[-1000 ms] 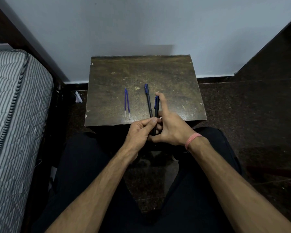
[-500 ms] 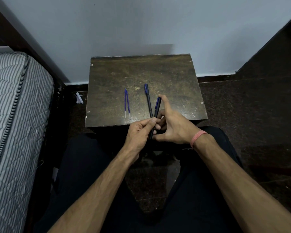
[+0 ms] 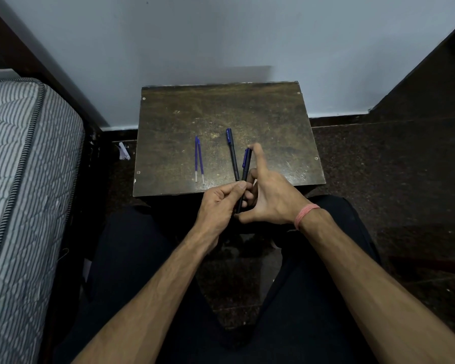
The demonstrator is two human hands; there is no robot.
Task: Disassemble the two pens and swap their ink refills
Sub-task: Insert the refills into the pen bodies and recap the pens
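Two thin blue ink refills [image 3: 199, 162] lie side by side on the small dark wooden table [image 3: 273, 122], left of centre. A dark pen with a blue cap [image 3: 232, 153] lies to their right. Over the table's front edge I hold a second dark pen with a blue cap [image 3: 245, 166]. My left hand [image 3: 221, 206] pinches its lower barrel between thumb and fingers. My right hand [image 3: 271, 198] holds the pen too, with the index finger stretched up along the cap and the thumb near the pen's bottom end.
A striped mattress [image 3: 24, 179] fills the left side. A pale wall rises behind the table. Dark stone floor lies to the right, and my dark-trousered legs are below. A small white scrap [image 3: 123, 151] lies on the floor left of the table.
My right hand has shifted a little lower and to the right along the pen, and the pen now leans more to the right. The refills and the other pen have stayed put.
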